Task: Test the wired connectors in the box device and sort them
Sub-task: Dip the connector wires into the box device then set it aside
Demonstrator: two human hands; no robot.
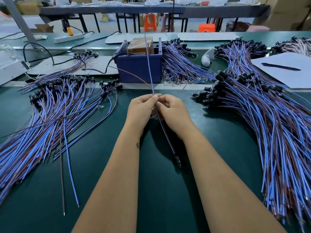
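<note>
You pinched one wire pair between the fingertips of your left hand and right hand, above the green table, its free ends toward the blue box. The plug end hung below. It looked light and limp, likely to whip; holding near the bare tips seemed best.

2 bare forearms run up from the bottom edge toward the centre of the frame, ending in the left hand and right hand. No sleeves, gloves, rings or watch show. A small dark mark sits on the left wrist, centre frame. Fingernails look short and unpainted.
</note>
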